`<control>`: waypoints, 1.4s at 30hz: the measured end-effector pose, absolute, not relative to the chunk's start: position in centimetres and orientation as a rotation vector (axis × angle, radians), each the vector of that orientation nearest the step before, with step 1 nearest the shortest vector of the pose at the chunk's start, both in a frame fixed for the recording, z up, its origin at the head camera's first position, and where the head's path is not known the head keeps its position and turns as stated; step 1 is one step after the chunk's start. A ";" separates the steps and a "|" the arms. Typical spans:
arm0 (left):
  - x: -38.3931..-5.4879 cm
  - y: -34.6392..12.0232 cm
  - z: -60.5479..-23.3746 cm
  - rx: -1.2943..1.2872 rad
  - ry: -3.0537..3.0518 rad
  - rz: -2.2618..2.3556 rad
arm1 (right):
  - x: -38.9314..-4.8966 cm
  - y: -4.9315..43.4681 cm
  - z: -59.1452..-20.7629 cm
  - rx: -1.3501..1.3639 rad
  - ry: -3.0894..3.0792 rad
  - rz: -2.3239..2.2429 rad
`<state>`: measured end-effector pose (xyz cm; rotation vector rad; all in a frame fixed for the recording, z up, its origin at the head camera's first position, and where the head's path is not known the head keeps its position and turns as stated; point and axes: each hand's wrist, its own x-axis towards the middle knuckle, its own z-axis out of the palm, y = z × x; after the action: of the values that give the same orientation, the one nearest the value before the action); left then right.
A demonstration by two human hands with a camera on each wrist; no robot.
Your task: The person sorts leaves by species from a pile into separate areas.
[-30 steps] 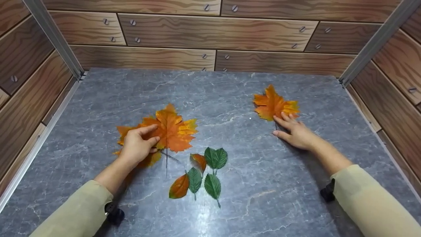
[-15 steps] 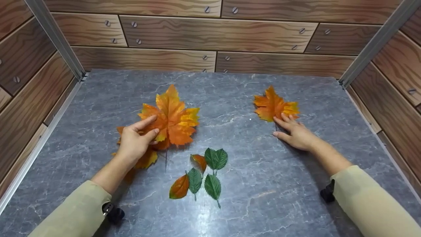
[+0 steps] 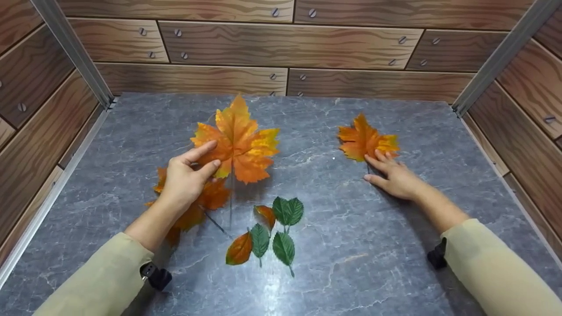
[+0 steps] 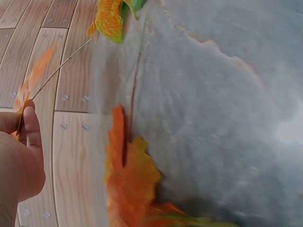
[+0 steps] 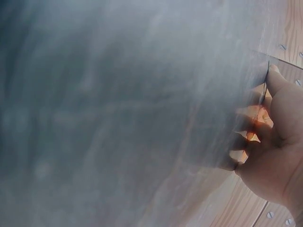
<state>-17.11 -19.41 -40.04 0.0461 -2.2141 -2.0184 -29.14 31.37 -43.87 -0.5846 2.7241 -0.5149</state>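
My left hand [image 3: 186,180] pinches the left lobe of an orange-yellow maple leaf [image 3: 239,147] between thumb and fingers, raised above the table, its thin stem hanging down. The left wrist view shows that maple leaf [image 4: 35,75] edge-on in the fingers. Beneath the left hand, more orange maple leaf [image 3: 215,195] lies on the table, partly hidden by the hand and forearm. At the right, my right hand [image 3: 395,175] rests with fingers spread on the lower edge of another maple leaf [image 3: 362,138], its thumb beside the stem.
Several small leaves lie near the middle front: green leaves [image 3: 284,248] and orange-green leaves [image 3: 239,249]. The grey marbled table [image 3: 373,267] is bordered by wood-patterned walls [image 3: 290,44] and metal corner posts [image 3: 72,52].
My left hand has lifted its maple leaf off the leaves below and carried it away from me and slightly right. The right hand has stayed on its leaf.
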 end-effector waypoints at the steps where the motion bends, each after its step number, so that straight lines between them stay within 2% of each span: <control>1: -17.4 -19.2 -39.8 0.031 -2.217 -2.014 | -29.2 31.4 -43.9 -0.583 2.724 -0.516; 9: -20.4 -16.2 -37.3 -0.076 -2.261 -1.924 | -29.1 31.5 -43.8 -0.576 2.728 -0.513; 17: -24.0 -11.2 -35.9 -0.138 -2.252 -1.971 | -29.1 31.3 -43.9 -0.568 2.731 -0.511; 27: -27.3 -6.0 -37.4 -0.071 -2.226 -2.112 | -29.0 31.5 -44.0 -0.582 2.737 -0.489; 42: -30.3 -3.0 -40.1 0.104 -2.198 -2.222 | -29.0 31.4 -44.0 -0.593 2.745 -0.494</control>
<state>-30.31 -2.96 -40.11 0.1044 -2.1980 -2.2217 -29.02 31.39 -43.96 -0.5935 2.7447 -0.4936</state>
